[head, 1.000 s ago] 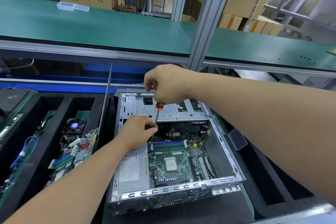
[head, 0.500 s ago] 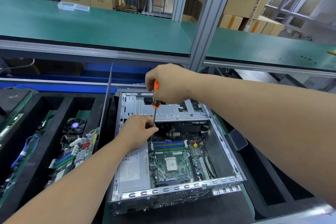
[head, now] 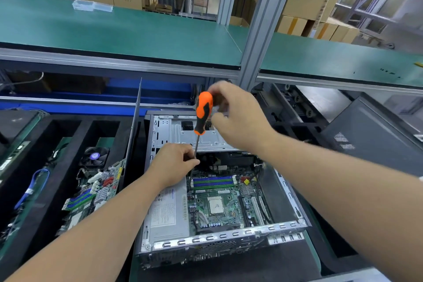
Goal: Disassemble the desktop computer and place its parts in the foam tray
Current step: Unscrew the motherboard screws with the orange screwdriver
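Computer (head: 219, 190): laid open beside the foam tray (head: 85, 130).
Screwdriver (head: 202, 112): stood upright into the case.
Left hand (head: 176, 165): shaft pinched, steadying the tip.
Right hand (head: 235, 117): placed at the handle for turning; grip cannot be told.
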